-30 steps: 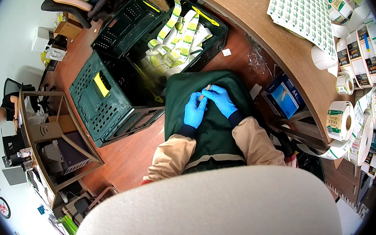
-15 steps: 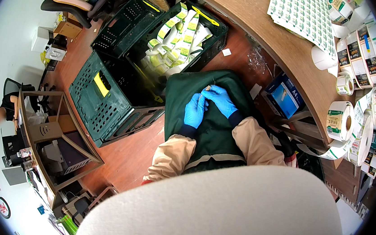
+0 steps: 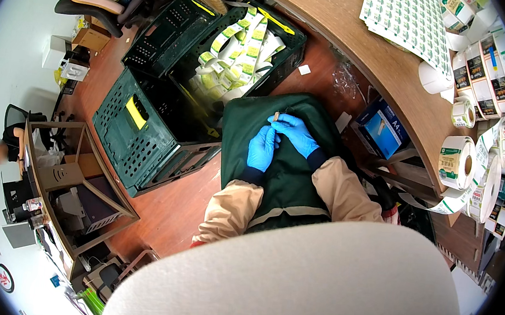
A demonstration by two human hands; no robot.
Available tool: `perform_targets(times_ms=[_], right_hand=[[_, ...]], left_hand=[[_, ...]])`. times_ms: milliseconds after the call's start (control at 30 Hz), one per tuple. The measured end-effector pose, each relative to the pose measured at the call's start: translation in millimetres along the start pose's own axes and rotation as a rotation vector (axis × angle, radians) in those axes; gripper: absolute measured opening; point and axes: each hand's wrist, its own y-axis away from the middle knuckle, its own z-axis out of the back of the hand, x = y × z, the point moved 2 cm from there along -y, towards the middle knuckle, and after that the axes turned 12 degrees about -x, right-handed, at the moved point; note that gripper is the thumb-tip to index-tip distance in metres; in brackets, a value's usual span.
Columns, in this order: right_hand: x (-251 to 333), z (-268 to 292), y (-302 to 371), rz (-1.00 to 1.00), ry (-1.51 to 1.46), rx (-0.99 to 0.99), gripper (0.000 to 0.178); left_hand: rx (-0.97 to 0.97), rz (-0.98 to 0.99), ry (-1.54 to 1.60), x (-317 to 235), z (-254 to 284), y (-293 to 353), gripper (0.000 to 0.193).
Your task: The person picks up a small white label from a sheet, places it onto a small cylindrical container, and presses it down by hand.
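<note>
My right hand (image 3: 295,133), in a blue glove, is closed with its fingertips pinching a small light-brown piece (image 3: 276,117). What kind of thing that is, I cannot make out. Just below and to the left is my left hand (image 3: 261,148), gloved in blue too. Its fingers are bent together close to the right fingertips, and whatever they hold is hidden. Both hands are above the dark green apron (image 3: 291,188) spread over my lap.
Ahead on the left, dark green crates (image 3: 138,140) stand on the floor; one holds a heap of printed label strips (image 3: 247,51). A wooden desk (image 3: 390,55) curves along the right, bearing label sheets (image 3: 402,23) and label rolls (image 3: 456,162). Beneath it is a blue paper box (image 3: 383,130).
The small light-brown piece now stands more upright and shows more above the right fingertips. My right fingers have shifted slightly left; the left hand has barely moved.
</note>
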Motion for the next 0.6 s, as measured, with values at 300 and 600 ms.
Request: perform_targets(times_ms=[300,600], right_hand=[[2,0,0,0.013,0.02,-0.011,0.023],[-4,4,-4,0.024,0.066,-0.011,0.025]], left_hand=[[0.001,-0.013,-0.036,2,0,1,0.02],[-0.019,0.002,-0.07,-2,-1,2,0.022]])
